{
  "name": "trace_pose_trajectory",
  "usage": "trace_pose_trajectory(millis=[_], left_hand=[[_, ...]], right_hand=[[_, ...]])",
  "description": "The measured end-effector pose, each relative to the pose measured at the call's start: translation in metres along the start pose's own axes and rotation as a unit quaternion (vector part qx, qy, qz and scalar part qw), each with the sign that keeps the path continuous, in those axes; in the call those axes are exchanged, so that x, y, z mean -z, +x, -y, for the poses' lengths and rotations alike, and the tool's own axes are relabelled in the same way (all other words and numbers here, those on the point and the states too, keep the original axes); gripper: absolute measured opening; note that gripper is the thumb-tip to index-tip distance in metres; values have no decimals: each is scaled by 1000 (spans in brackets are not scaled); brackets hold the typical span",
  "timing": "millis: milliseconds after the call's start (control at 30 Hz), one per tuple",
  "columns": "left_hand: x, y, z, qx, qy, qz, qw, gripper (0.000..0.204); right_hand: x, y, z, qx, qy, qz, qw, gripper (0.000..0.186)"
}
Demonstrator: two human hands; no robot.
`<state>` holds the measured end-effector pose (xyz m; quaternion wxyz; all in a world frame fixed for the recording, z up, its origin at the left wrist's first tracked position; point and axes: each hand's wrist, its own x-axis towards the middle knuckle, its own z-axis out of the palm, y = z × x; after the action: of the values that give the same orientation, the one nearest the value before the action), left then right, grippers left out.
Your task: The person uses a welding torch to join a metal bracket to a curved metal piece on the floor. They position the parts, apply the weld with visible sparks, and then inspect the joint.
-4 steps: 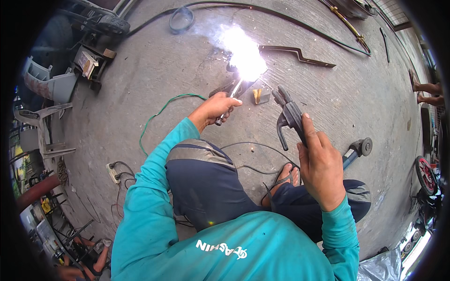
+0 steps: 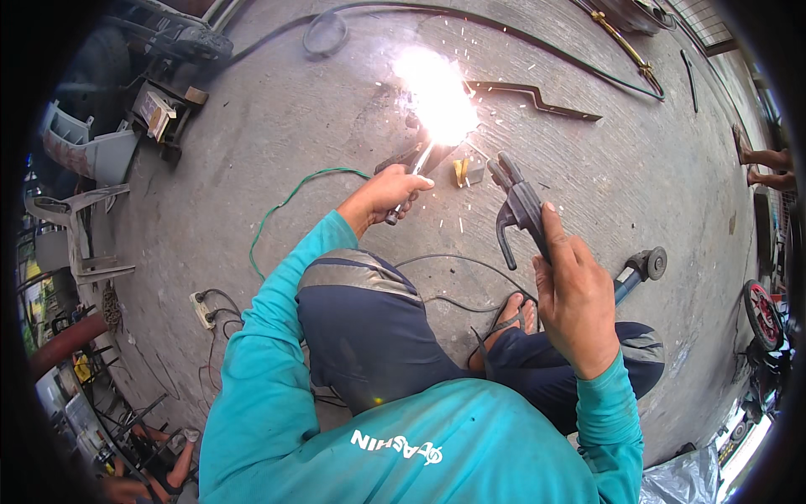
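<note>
My left hand (image 2: pixel 392 195) is closed round a slim, shiny metal rod (image 2: pixel 393 217), whose far end disappears in white glare. Dark metal lies beside it, its shape mostly hidden. My right hand (image 2: pixel 579 294) grips a black welding electrode holder (image 2: pixel 525 208) with a curved lever. A thin electrode (image 2: pixel 477 149) runs from the holder's jaws toward the welding arc (image 2: pixel 437 97). The arc throws sparks and smoke, and its brightness hides the spot being welded. Just right of the rod, a small yellow and grey block (image 2: pixel 468 173) rests on the concrete.
A bent flat metal bar (image 2: pixel 537 99) lies beyond the arc. An angle grinder (image 2: pixel 642 270) is on the floor at right. Green wire (image 2: pixel 290 200) and a black cable (image 2: pixel 453 259) cross the concrete. A power outlet (image 2: pixel 203 311) sits at left, near a broken plastic chair (image 2: pixel 84 239).
Sparks now fly out wider, some landing near my left hand, and the glare looks warmer and slightly altered in shape. Both hands stay in place.
</note>
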<state>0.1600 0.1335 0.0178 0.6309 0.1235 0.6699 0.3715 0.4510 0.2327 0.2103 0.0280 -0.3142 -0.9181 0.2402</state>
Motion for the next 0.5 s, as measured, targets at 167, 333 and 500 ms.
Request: trace_pose_trajectory(millis=[167, 333, 500], left_hand=[[0, 1, 0, 1, -5, 2, 1000, 26], [1, -1, -12, -1, 7, -5, 1000, 26], [0, -5, -11, -6, 16, -3, 1000, 26]], right_hand=[[0, -1, -1, 10, 6, -11, 1000, 73], [2, 5, 2, -1, -10, -5, 1000, 73], [0, 4, 1, 0, -9, -7, 1000, 72]])
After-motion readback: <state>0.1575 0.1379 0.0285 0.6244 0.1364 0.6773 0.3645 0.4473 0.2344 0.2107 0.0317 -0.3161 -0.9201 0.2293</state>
